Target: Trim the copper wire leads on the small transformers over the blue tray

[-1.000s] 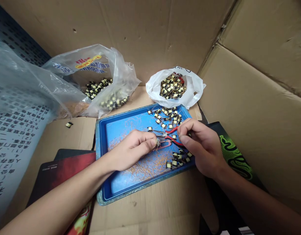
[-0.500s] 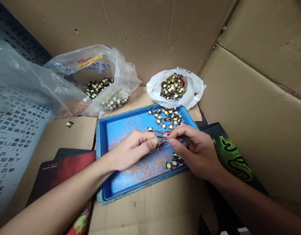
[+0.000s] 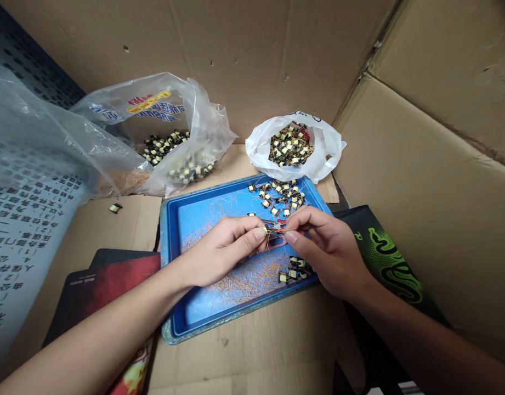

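Coil part [image 3: 265, 231]: where is it?

Over the blue tray [image 3: 194, 215], clamped between the thumb and fingers of the left hand [image 3: 236, 241].

And the right hand [image 3: 328, 249]?

Its thumb and forefinger are pinched together on what looks like a thin wire [image 3: 288, 230], which seems to run to the part. Red-handled pliers [image 3: 272, 224] lie just behind, partly hidden by the fingers.

How far along is it?

Midway with this one, I'd judge, since wires stick out of it. Many wire bits [image 3: 256, 280] litter the tray under the left hand, which suggests plenty is done. A loose group [image 3: 283, 195] lies beyond the right hand, and a smaller cluster [image 3: 293, 269] just beside it. Which pile is finished, I can't tell.

What about the bags?

Beyond the right hand, the white bag [image 3: 257, 145] holds parts with coppery wires. Beyond the left hand, the printed clear bag [image 3: 213, 129] holds parts showing hardly any. Further left, another clear bag [image 3: 34, 120] seems to contain an orange tangle [image 3: 124, 180].

Anything outside them?

One lone piece [image 3: 115, 208], left of the left hand, on cardboard.
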A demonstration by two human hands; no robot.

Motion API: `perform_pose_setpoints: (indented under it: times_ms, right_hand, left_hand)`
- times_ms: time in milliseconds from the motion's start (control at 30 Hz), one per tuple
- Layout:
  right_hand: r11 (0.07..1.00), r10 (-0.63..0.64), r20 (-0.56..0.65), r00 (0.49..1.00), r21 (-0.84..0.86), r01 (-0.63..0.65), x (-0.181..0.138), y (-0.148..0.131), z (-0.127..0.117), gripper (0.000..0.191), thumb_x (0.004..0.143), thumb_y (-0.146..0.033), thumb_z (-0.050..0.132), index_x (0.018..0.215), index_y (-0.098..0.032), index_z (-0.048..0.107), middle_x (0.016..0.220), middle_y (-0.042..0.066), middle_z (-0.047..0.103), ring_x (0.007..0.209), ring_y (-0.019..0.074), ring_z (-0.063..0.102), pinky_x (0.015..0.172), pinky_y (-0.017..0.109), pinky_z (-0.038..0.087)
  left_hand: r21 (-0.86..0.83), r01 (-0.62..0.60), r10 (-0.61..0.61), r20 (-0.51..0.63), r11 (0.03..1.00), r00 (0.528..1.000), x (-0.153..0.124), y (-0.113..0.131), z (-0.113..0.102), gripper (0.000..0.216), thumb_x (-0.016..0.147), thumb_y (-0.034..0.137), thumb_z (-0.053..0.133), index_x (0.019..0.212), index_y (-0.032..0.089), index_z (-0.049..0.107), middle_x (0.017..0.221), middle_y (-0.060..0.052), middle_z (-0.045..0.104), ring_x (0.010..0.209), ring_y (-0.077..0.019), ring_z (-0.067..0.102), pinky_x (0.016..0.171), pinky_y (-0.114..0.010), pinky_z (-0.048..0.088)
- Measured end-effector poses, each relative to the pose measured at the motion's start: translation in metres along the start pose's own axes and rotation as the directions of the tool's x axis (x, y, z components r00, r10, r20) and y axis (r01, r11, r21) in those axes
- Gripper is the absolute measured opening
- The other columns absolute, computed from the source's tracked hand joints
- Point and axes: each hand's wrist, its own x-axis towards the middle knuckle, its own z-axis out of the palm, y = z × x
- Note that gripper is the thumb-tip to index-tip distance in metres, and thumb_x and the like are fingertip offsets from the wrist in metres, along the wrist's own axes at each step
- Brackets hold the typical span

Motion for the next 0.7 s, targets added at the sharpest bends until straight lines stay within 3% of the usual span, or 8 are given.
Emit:
perform_pose_setpoints:
  times_ms: [167, 267, 367, 467, 567, 700]
  right_hand:
    - [0.997, -0.045, 0.013, 0.999, -0.063, 0.045, 0.0005, 0.0014, -0.0011, 0.011, 0.094, -0.019, 0.062, 0.083, -0.021, 0.061, 0.083, 0.000, 0.061, 0.074, 0.0145, 0.055, 0.068, 0.030, 0.044]
    - [0.982, -0.159, -0.053, 0.986, -0.112, 0.152, -0.0005, 0.0003, -0.0002, 0.009, 0.093, -0.017, 0.066, 0.085, -0.022, 0.064, 0.086, 0.002, 0.064, 0.082, 0.0179, 0.061, 0.074, 0.034, 0.048]
    - [0.899, -0.371, -0.127, 0.920, -0.299, 0.321, -0.0009, -0.0033, 0.0010, 0.011, 0.087, -0.013, 0.072, 0.090, -0.023, 0.070, 0.092, 0.004, 0.066, 0.089, 0.0202, 0.064, 0.082, 0.038, 0.051]
    - [0.782, -0.510, -0.083, 0.856, -0.458, 0.422, -0.0005, -0.0067, 0.0021, 0.017, 0.083, -0.010, 0.073, 0.092, -0.024, 0.071, 0.099, 0.006, 0.071, 0.093, 0.0222, 0.069, 0.087, 0.041, 0.052]
    - [0.806, -0.480, -0.050, 0.876, -0.418, 0.418, -0.0012, -0.0075, 0.0025, 0.017, 0.087, -0.010, 0.069, 0.094, -0.026, 0.070, 0.093, 0.003, 0.075, 0.087, 0.0220, 0.071, 0.085, 0.042, 0.054]
    - [0.928, -0.269, -0.122, 0.955, -0.299, 0.224, -0.0025, -0.0059, 0.0013, 0.007, 0.091, -0.018, 0.070, 0.093, -0.025, 0.071, 0.087, 0.003, 0.076, 0.082, 0.0199, 0.070, 0.079, 0.037, 0.055]
  left_hand:
    - [0.062, 0.014, -0.013, -0.018, 0.998, 1.000, 0.0013, 0.0003, 0.0005, 0.045, 0.105, 0.047, 0.047, 0.077, 0.014, 0.056, 0.062, 0.004, 0.048, 0.058, -0.0072, 0.040, 0.057, -0.022, 0.033]
    - [0.102, 0.030, -0.026, -0.032, 0.994, 0.999, 0.0021, 0.0004, 0.0005, 0.045, 0.105, 0.047, 0.046, 0.076, 0.014, 0.056, 0.061, 0.004, 0.047, 0.059, -0.0076, 0.040, 0.059, -0.022, 0.033]
    - [0.124, 0.033, -0.029, -0.033, 0.992, 0.999, 0.0022, 0.0004, 0.0002, 0.046, 0.105, 0.048, 0.046, 0.076, 0.013, 0.057, 0.060, 0.004, 0.045, 0.060, -0.0079, 0.040, 0.060, -0.022, 0.034]
    - [0.163, 0.028, -0.025, -0.021, 0.986, 0.999, 0.0021, 0.0005, -0.0001, 0.045, 0.105, 0.047, 0.045, 0.077, 0.013, 0.057, 0.063, 0.004, 0.047, 0.062, -0.0078, 0.041, 0.061, -0.022, 0.034]
    - [0.209, 0.014, -0.013, -0.009, 0.978, 1.000, 0.0023, 0.0003, -0.0004, 0.045, 0.106, 0.045, 0.045, 0.077, 0.013, 0.057, 0.068, 0.002, 0.051, 0.065, -0.0078, 0.043, 0.064, -0.022, 0.035]
    - [0.275, -0.013, 0.011, 0.010, 0.961, 1.000, 0.0025, -0.0011, -0.0009, 0.043, 0.106, 0.043, 0.044, 0.078, 0.013, 0.058, 0.072, 0.001, 0.054, 0.068, -0.0084, 0.046, 0.067, -0.022, 0.037]
